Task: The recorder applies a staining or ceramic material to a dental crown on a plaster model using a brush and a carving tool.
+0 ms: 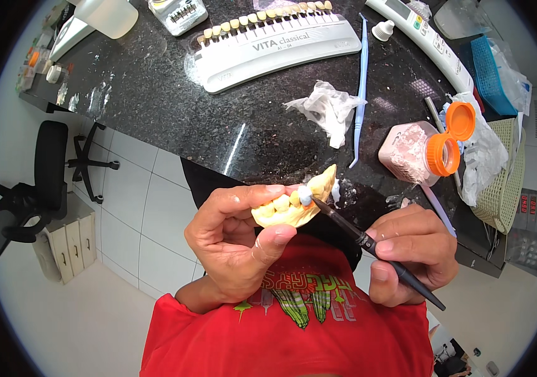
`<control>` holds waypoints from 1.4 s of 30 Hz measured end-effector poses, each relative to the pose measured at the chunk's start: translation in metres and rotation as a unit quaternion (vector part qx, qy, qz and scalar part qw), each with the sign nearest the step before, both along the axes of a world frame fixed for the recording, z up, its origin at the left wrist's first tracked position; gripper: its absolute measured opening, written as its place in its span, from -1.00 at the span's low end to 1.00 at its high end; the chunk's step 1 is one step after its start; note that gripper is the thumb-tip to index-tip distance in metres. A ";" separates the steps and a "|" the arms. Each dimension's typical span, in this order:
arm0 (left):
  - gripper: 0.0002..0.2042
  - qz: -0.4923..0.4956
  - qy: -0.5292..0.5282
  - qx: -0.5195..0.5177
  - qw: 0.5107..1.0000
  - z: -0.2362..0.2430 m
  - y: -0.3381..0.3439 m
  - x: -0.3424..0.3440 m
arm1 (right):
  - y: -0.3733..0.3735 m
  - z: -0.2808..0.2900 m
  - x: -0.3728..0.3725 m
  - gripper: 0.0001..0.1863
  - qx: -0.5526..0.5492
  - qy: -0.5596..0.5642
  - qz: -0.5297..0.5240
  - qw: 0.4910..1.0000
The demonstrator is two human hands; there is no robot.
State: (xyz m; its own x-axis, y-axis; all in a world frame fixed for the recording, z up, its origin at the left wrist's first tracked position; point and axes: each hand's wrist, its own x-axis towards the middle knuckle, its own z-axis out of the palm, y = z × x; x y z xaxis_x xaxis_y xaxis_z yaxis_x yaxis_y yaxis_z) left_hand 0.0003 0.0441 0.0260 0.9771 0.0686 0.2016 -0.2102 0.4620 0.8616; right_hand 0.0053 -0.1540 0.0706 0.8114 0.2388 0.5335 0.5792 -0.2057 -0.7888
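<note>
I'm looking straight down at my two hands over the edge of a dark speckled counter (174, 107). My left hand (237, 239) is curled around a yellow dental model (290, 207), thumb pressed under it and fingers wrapped over the top, holding it up in front of my red shirt (293, 333) with the row of teeth facing me. One tooth (305, 196) on that model looks pale bluish-white against the yellow stone. My right hand (410, 248) pinches a thin black brush (369, 244) between thumb and fingers like a pen, and its tip touches that pale tooth. Both hands sit close together, just off the counter's near edge. On the counter behind them I see a long white shade guide (275, 41) with its row of tooth tabs along the top, a crumpled white tissue (328, 110) beside a slim blue instrument (361, 88), and a pinkish powder jar (410, 151) with its orange flip lid (454, 135) hanging open. A woven basket (507, 176) stands at the right edge, well apart from the hands. Down on the tiled floor to the left sits a black office chair (42, 182).
</note>
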 end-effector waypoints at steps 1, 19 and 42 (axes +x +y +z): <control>-0.68 0.000 0.002 0.002 1.000 0.000 0.000 0.000 | -0.001 -0.001 0.000 -0.75 -0.007 -0.010 0.020 1.000; -0.68 0.015 -0.023 0.044 0.999 -0.001 -0.001 0.000 | -0.001 -0.005 -0.005 -0.75 0.039 -0.029 -0.008 0.999; -0.62 0.078 -0.189 0.236 0.950 -0.008 -0.005 0.009 | -0.010 -0.005 -0.005 -0.70 -0.028 -0.065 0.024 0.997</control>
